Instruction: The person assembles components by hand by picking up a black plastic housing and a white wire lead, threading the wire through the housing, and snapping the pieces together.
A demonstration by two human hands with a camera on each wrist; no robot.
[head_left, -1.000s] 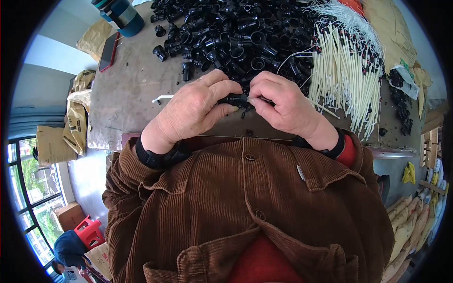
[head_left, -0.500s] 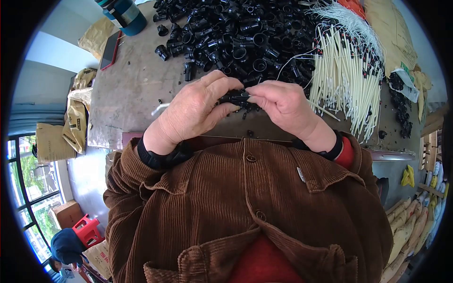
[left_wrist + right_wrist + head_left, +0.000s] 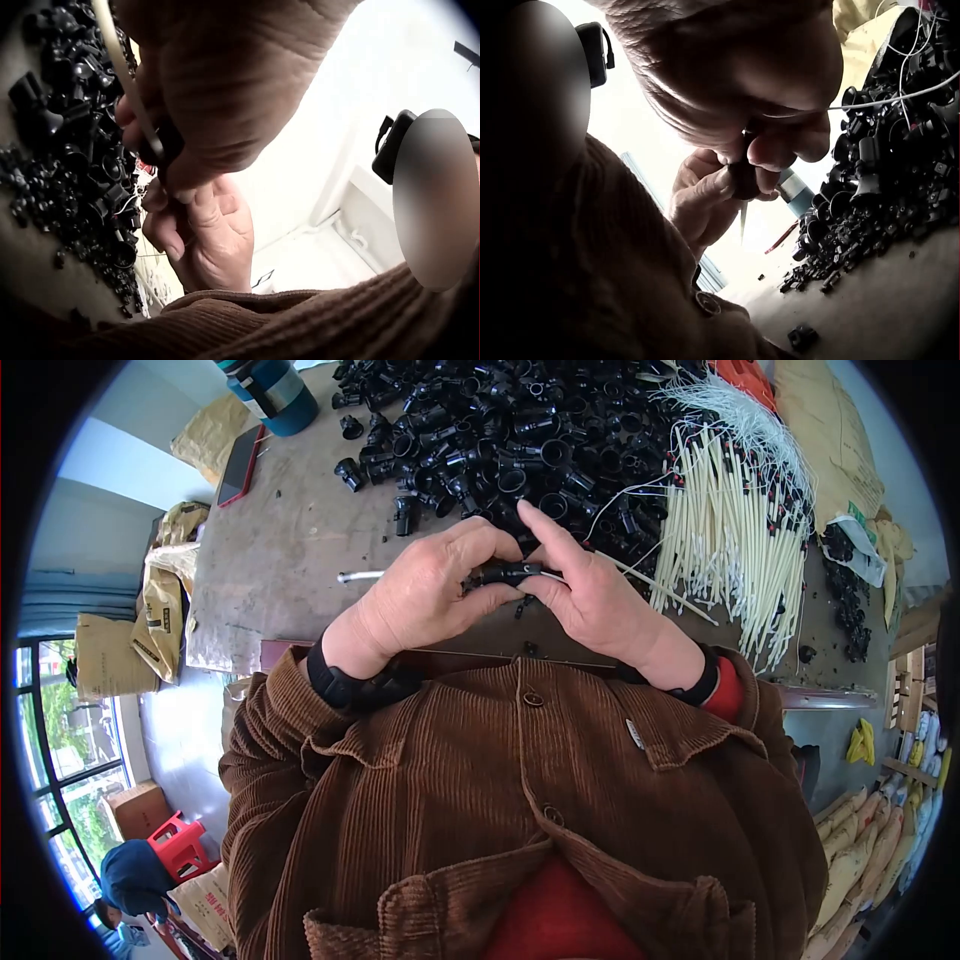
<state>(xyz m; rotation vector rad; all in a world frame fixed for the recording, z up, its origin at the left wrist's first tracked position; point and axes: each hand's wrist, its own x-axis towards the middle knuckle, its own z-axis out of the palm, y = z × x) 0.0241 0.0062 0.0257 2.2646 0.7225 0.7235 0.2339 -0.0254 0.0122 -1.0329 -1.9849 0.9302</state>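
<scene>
My left hand grips a black plastic fitting between thumb and fingers, above the table's front part. A thin white tube sticks out past the left side of that hand; in the left wrist view the tube runs down to the dark piece in the fingers. My right hand meets the fitting's right end, thumb against it, index finger raised. In the right wrist view, fingertips of both hands close around the dark fitting, much of it hidden by them.
A large heap of black plastic fittings covers the table beyond the hands. To the right lies a bundle of cream tubes with white strands. A blue bottle and a phone stand far left.
My right index finger has lifted and straightened upward, away from the fitting. The left hand keeps its hold, shifted slightly right, and the white tube beside it has swung a little.
</scene>
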